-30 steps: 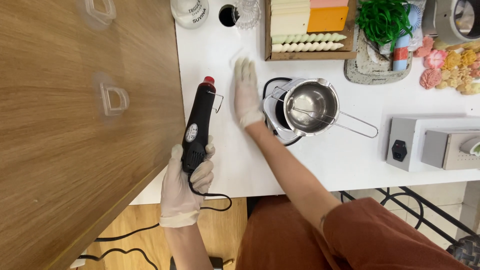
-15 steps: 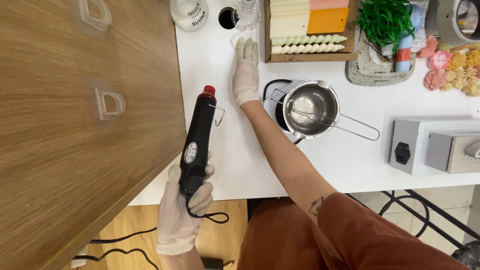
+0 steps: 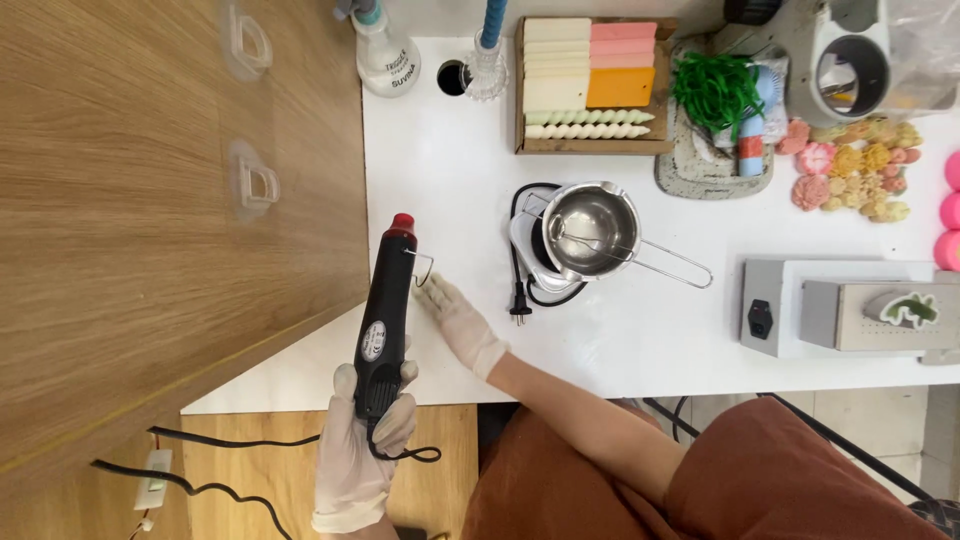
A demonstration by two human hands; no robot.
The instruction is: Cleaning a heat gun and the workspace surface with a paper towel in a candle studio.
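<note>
Two gloved hands over our white table (image 3: 440,180), one gripping a heat gun.

From the left: our left hand (image 3: 362,440) has its grip closed round the handle of the black heat gun (image 3: 384,322), red nozzle pointing away from us, held above the table's near edge. Just beside it, our right hand (image 3: 458,322) lies flat and open on the table, holding nothing. Further right stand a steel pot (image 3: 590,232) on a small burner and a grey box (image 3: 800,305).
</note>
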